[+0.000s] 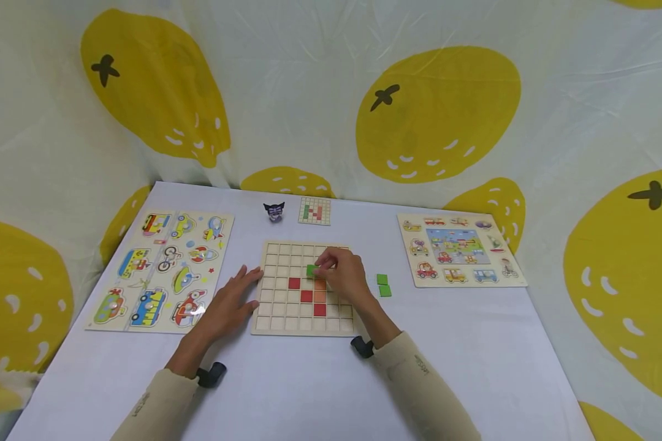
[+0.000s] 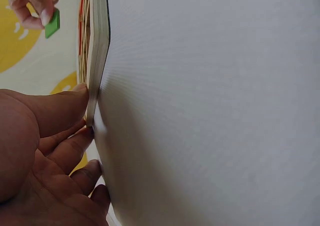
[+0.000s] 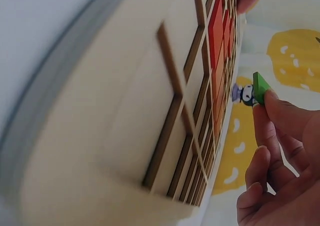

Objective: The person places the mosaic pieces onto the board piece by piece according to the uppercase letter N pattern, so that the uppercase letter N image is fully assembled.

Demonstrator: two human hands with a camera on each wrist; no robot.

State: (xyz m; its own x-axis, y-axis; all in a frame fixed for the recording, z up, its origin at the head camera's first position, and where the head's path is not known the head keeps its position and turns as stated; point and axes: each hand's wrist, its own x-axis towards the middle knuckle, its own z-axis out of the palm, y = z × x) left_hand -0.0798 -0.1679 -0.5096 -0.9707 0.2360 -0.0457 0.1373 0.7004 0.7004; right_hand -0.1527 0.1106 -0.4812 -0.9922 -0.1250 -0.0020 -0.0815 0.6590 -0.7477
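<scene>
A square wooden grid board (image 1: 280, 310) lies on the table in front of me. Set in its cells are several red tiles (image 1: 306, 296) and orange tiles (image 1: 320, 296), running in a slanting group. My right hand (image 1: 342, 274) pinches a green square tile (image 3: 259, 88) between thumb and fingertips, held above the board in the right wrist view. At the board's left edge my left hand (image 1: 228, 308) rests with spread fingers, its thumb (image 2: 65, 108) and fingertips right at the rim. Two more green tiles (image 1: 383, 285) lie on the table right of the board.
Behind the board are a small pattern card (image 1: 314, 211) and a dark little figure (image 1: 274, 212). A vehicle puzzle (image 1: 160, 269) lies at the left, another picture puzzle (image 1: 460, 250) at the back right. Lemon-print cloth (image 1: 309, 92) hangs behind the white table (image 1: 474, 355).
</scene>
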